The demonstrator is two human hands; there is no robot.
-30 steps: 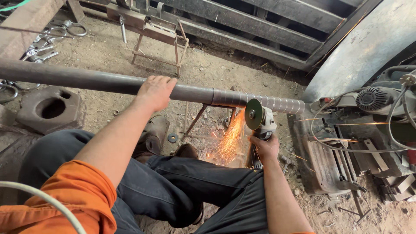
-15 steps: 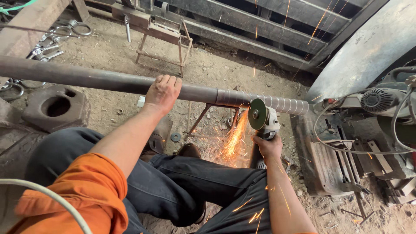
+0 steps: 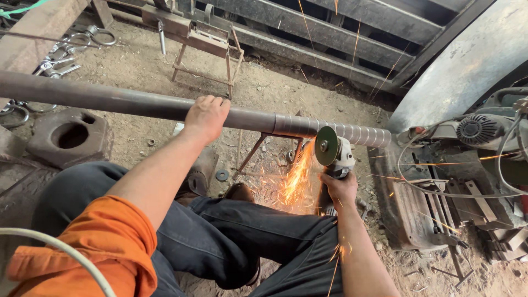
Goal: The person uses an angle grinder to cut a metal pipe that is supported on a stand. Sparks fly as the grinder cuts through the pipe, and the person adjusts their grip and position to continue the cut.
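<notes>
The floor (image 3: 137,71) is bare packed dirt with scattered scraps. A wall of dark corrugated metal sheeting (image 3: 330,33) runs along the far edge. A small rusty metal stand (image 3: 206,52) sits near it. At the far left corner lies a heap of steel rings and hooks (image 3: 66,47). A heavy cast block with a round hole (image 3: 69,135) rests at the left. Daylight falls evenly.
</notes>
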